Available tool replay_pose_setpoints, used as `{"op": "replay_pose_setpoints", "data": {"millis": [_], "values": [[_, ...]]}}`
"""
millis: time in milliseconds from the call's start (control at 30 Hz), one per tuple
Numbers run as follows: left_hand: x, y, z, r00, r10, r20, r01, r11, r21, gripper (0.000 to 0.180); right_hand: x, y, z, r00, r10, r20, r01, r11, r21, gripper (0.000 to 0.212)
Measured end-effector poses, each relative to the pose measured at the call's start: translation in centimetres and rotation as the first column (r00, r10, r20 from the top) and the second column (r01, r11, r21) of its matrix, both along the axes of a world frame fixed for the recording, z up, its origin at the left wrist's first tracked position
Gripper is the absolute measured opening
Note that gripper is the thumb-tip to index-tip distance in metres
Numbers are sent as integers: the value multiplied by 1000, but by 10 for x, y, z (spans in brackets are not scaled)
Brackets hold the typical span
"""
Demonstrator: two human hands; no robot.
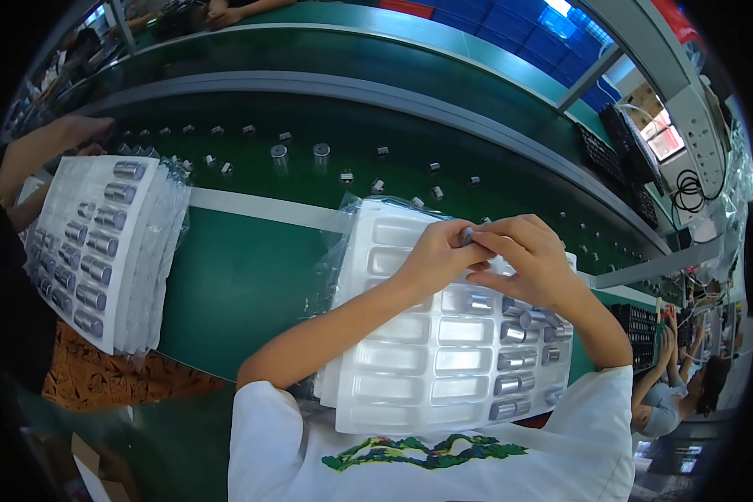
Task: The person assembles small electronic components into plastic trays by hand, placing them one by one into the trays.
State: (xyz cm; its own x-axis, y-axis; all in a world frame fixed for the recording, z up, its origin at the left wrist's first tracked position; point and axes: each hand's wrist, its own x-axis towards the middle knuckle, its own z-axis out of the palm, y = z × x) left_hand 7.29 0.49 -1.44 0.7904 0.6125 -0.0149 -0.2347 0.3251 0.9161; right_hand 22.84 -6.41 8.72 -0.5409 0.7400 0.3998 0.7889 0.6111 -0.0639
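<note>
A small grey metal cylinder (467,237) is pinched between my two hands, above the far half of a white moulded plastic tray. My left hand (441,253) closes round it from the left. From the other side, my right hand (529,258) brings its thumb and fingertips onto the cylinder; fingers partly cover it. Beneath them lies the white tray (391,360), on a stack of similar trays with clear film at its edge. Silvery metal cylinders (517,360) lie in its right-hand pockets, one (478,303) further left. Pockets along its left side hold nothing.
Two upright metal cylinders (321,151) and several small white-and-metal parts (379,186) sit on the dark green conveyor belt beyond. At left, another tray stack (113,243) holds cylinders beside a co-worker's arm (50,151). A metal rail (343,86) borders the belt's far side.
</note>
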Motion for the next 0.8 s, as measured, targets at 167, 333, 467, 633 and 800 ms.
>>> {"op": "replay_pose_setpoints", "data": {"millis": [167, 333, 467, 633, 800], "values": [[5, -1, 2, 995, 72, 72, -70, 997, -39, 41, 2, 19, -4, 999, -48, -7, 46, 987, -151, 45], [-5, -15, 37, 990, 102, -96, -92, 990, 107, 81, 15, 117, -20, 930, -262, -258, 197, 948, -250, 35], [-7, -38, 7, 977, 152, -152, 81, 394, 916, 57, -8, 188, -89, 940, -254, -229, 129, 884, -450, 37], [-3, -49, -14, 973, 113, -201, 197, 46, 979, 43, -25, 218, -136, 992, -121, -32, 85, 839, -537, 35], [-1, -47, 1, 992, 73, -108, 91, 201, 975, 30, -54, 227, -123, 992, -126, -30, 107, 923, -369, 36]]}}
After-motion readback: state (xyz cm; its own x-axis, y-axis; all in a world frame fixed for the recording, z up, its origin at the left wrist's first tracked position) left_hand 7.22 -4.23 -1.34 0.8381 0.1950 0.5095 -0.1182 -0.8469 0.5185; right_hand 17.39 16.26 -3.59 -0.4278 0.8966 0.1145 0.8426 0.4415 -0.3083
